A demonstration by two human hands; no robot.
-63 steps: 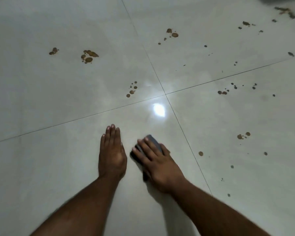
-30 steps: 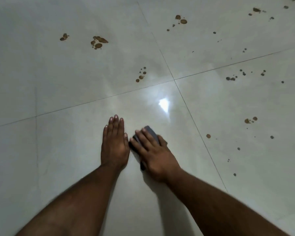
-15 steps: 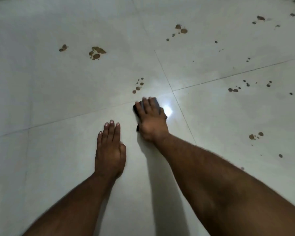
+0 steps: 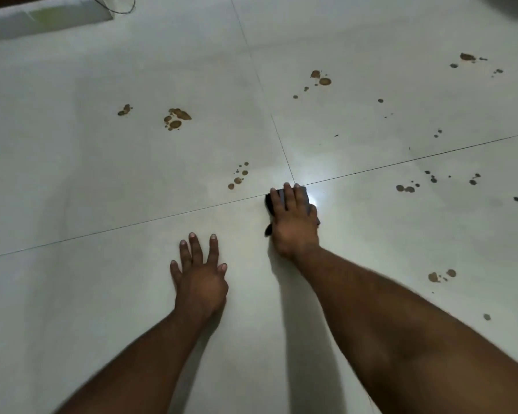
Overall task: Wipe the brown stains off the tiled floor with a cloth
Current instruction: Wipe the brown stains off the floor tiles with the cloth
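Observation:
My right hand [image 4: 295, 224] presses a dark grey cloth [image 4: 274, 200] flat onto the pale tiled floor [image 4: 72, 180], right at the crossing of the grout lines. Only the cloth's far and left edges show under my fingers. A cluster of small brown drops [image 4: 239, 176] lies just beyond and left of the cloth. Larger brown stains [image 4: 177, 118] sit farther back on the left tile. My left hand [image 4: 199, 276] rests flat on the floor with its fingers spread, nearer to me and left of the right hand.
More brown spots lie on the far right tile [image 4: 320, 79], beside the right grout line [image 4: 405, 188] and on the near right tile [image 4: 440, 275]. A pale low object with a dark cable [image 4: 42, 16] stands at the far left. A bright light glare [image 4: 313, 198] reflects beside the cloth.
My right hand has pushed the cloth forward from beside my left hand up to the grout crossing. My left hand has spread its fingers. The view has tilted up, showing more far floor.

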